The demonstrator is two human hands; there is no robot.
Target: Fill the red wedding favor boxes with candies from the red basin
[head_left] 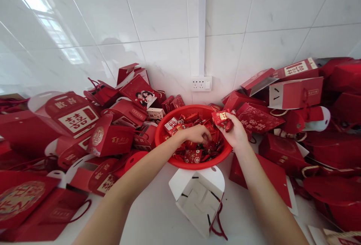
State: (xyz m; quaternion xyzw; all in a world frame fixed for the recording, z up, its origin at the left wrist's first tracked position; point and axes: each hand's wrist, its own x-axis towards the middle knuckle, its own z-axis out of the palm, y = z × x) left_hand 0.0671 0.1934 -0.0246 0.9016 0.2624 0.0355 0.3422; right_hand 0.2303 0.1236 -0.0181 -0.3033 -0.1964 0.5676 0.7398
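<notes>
A red plastic basket [159, 136] full of small red wrapped candies [192, 156] stands against the wall. Inside it, my left hand [199, 134] reaches down with its fingers curled among the packets; whatever is between the fingertips is hidden. Over the basket's right rim, my right hand [236, 129] is closed around a few red-wrapped candies [221, 118], one with gold print. Just in front of the basket sits an open gift box [197, 200], its white inside facing up and a dark red cord handle hanging at its right.
Red gift boxes are piled on the left [111, 139] and on the right [296, 93], some with flaps up. A flat red box [270, 177] lies beside my right forearm. A power socket [201, 83] is on the white tiled wall behind the basket.
</notes>
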